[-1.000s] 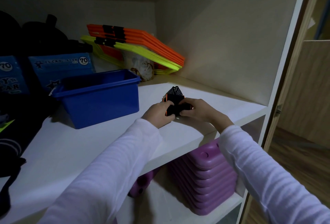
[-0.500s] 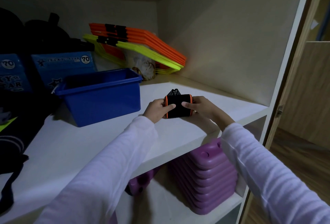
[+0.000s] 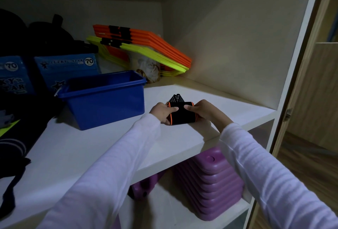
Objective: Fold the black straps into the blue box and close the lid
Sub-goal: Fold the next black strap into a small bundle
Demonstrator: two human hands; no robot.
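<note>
A folded black strap with orange edges rests on the white shelf, held between both hands. My left hand grips its left end with the thumb on top. On the right end sits my right hand, thumb pressing the top. A striped end of the strap sticks up behind the fold. To the left stands the open blue box, no lid on it and none in sight; its inside is too dark to see.
Orange and yellow flat frames lean in the back corner over a white bundle. Blue printed packs and dark bags fill the left. Purple stacked blocks sit on the shelf below. A cupboard side panel stands right.
The strap has gone from a bunched wad between my hands to a flat folded band. Both hands now pinch its two ends with thumbs on top.
</note>
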